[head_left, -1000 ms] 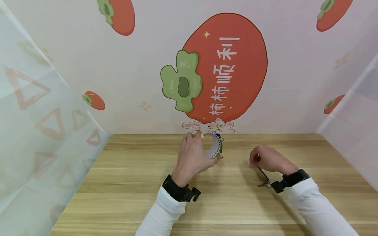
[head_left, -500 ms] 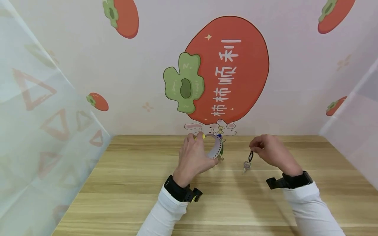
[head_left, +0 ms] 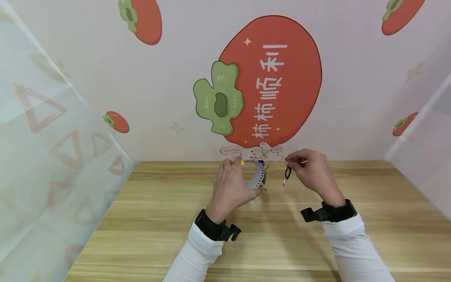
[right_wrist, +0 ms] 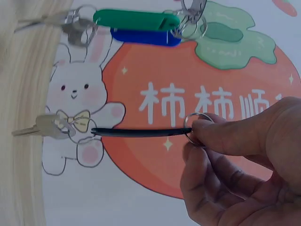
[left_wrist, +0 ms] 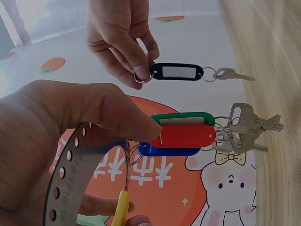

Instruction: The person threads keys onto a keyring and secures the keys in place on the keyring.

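Note:
My left hand (head_left: 229, 192) grips a curved grey strip (left_wrist: 70, 181) with a row of holes and printed numbers. A thin wire with a yellow sleeve (left_wrist: 121, 207) runs beside it. Hanging there are a green key tag (left_wrist: 188, 116), a red key tag (left_wrist: 188, 135) and a blue key tag (left_wrist: 174, 151), with several keys (left_wrist: 242, 120) below. My right hand (head_left: 311, 168) pinches a split ring (right_wrist: 200, 114) between thumb and fingers. From it hangs a black key tag (left_wrist: 176, 66) with a white label and one key (left_wrist: 225, 73), apart from the other tags.
The wood-grain table (head_left: 158, 227) lies beneath both hands. A back wall (head_left: 352, 98) with persimmon and rabbit prints rises close behind them. Pale side panels (head_left: 31, 164) flank the table. Each wrist wears a black camera band (head_left: 215, 227).
The right hand has lifted the black key tag and its key off the table's right side and carried them up and left, nearer the left hand. The left hand has stayed nearly still.

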### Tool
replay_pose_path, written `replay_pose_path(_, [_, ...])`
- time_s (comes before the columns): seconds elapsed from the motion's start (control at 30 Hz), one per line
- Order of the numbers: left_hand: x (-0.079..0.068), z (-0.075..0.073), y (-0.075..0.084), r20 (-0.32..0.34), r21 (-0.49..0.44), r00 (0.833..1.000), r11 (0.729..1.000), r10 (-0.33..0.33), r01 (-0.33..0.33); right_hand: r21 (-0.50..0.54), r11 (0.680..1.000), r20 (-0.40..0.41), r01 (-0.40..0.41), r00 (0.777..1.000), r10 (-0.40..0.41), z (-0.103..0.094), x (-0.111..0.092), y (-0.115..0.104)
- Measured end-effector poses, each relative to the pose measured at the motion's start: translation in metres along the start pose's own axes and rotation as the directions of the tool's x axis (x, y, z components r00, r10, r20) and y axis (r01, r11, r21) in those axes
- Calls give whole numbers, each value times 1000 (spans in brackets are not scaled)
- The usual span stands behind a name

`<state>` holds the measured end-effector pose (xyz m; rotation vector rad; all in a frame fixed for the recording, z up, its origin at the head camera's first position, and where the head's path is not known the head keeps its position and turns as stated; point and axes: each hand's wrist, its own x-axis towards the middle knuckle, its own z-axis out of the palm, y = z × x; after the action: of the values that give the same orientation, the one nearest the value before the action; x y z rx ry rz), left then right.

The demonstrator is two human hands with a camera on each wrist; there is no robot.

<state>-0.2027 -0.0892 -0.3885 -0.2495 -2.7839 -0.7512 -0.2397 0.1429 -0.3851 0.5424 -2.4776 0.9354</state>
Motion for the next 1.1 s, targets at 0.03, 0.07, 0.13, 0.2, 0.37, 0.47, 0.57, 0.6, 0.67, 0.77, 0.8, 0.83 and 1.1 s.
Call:
replay_pose_path(0.03, [0,-1,0,-2,3,1000,1000,-2,2,6,1000,-3,4,1000,-4,0,0,-1])
replay_pose_path(0.07, [1,-1,0,-3,5,1000,1000,-5,5,13,1000,-5,6,1000,-5,1,1,-1])
replay_pose_path(0.13, [1,-2,0,-5,5,1000,1000,-14,14,14,1000,-6,13,1000,-13,1,2,-2])
replay_pose_path(0.2, [1,-3,0,-5,4,1000,1000,-21,21,10,1000,-7,27,1000,-26,2,3,-2])
replay_pose_path(0.37, [2,-4,1,2,0,1000,1000,-23,23,-4,998,4,59,998,-59,3,5,-2])
replay_pose_path(0.47, [1,-3,1,8,-7,1000,1000,-13,13,-14,998,9,60,998,-60,5,4,-1])
replay_pose_path(0.57, [0,-2,1,6,6,1000,1000,21,-21,-17,998,3,68,998,-68,8,3,-2])
replay_pose_path(0.6, [0,-2,0,3,13,999,999,36,-36,-13,997,2,72,997,-72,8,3,-3])
replay_pose_path(0.67, [0,-2,0,-4,27,998,997,68,-68,-13,997,4,79,997,-79,10,3,-5])
replay_pose_path(0.77, [-1,-2,0,-12,35,995,995,95,-95,-22,996,22,91,996,-90,12,2,-8])
replay_pose_path(0.8, [-1,-2,0,-13,34,995,995,98,-97,-24,995,32,95,995,-94,12,2,-9])
replay_pose_path(0.83, [-1,-1,0,-13,31,995,995,99,-99,-27,995,43,96,995,-95,13,2,-10])
replay_pose_path(1.1, [-3,1,1,-18,42,996,996,84,-83,-24,999,95,44,995,-42,14,-1,-13])
